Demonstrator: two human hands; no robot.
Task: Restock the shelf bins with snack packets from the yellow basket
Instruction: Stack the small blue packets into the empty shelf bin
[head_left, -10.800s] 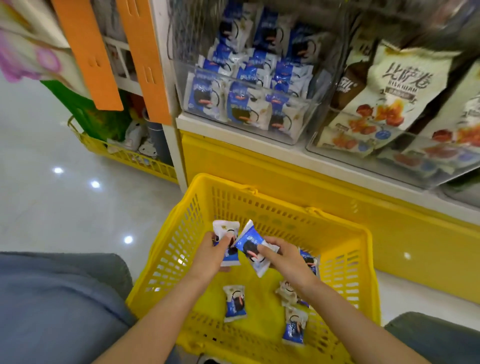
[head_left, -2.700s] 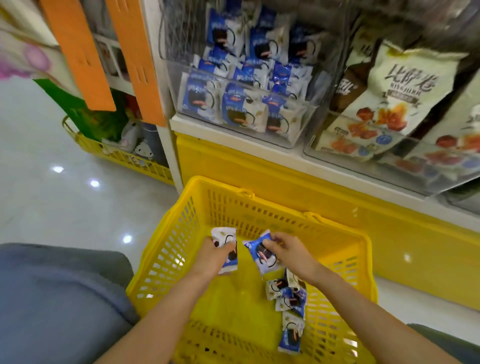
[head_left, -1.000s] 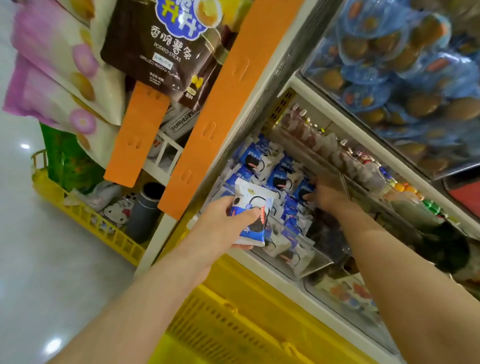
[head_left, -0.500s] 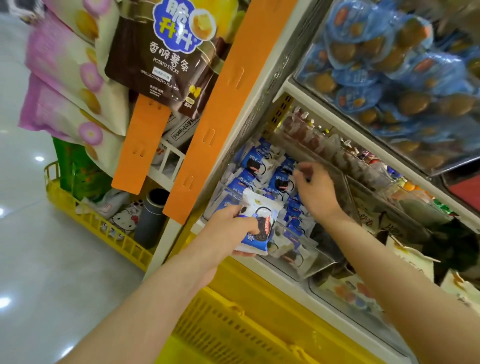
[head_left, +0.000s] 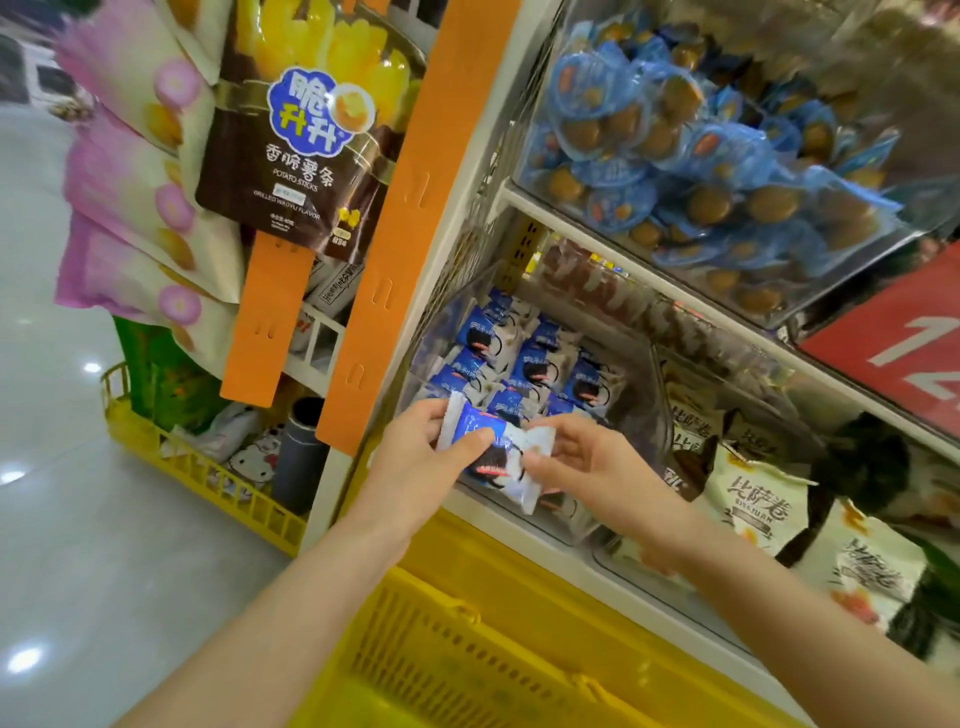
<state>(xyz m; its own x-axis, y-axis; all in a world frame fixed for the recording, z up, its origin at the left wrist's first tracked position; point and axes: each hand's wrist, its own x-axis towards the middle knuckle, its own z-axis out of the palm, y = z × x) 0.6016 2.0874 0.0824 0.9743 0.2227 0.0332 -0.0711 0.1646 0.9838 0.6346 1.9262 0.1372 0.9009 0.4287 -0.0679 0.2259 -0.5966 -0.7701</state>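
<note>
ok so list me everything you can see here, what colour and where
held packet: one, blue and white, in front of the clear bin
binned packets: many, blue and white, inside the clear bin
clear bin: one, see-through, lower shelf
yellow basket: one, yellow, bottom of view
round snacks: many, blue wrap, upper shelf bin
cream bags: several, cream, lower right
potato sticks bag: one, brown, hanging upper left
orange strips: two, orange, at the shelf's left edge
left hand: one, grips the held packet's left end
right hand: one, pinches its right end
</note>
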